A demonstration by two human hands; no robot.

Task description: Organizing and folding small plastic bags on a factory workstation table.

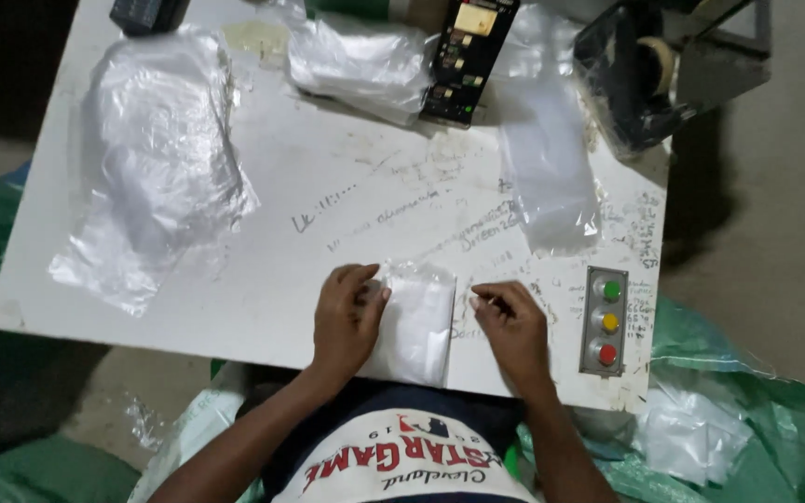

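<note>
We see our left hand (348,317) lying flat on a small clear plastic bag (415,321) at the near edge of the white counter (328,200), its fingers spread and pressing on the bag's left side rather than gripping it. Our right hand (512,326) rests just beside the bag's right edge, fingers curled loosely inward, holding nothing we can make out. A panel with green, yellow and red buttons (607,321) sits near the near right corner. Crumpled clear plastic sheeting (156,154) lies along the left edge.

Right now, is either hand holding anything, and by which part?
The left hand presses the white packet's left edge on the table; the right hand holds nothing visible.
</note>
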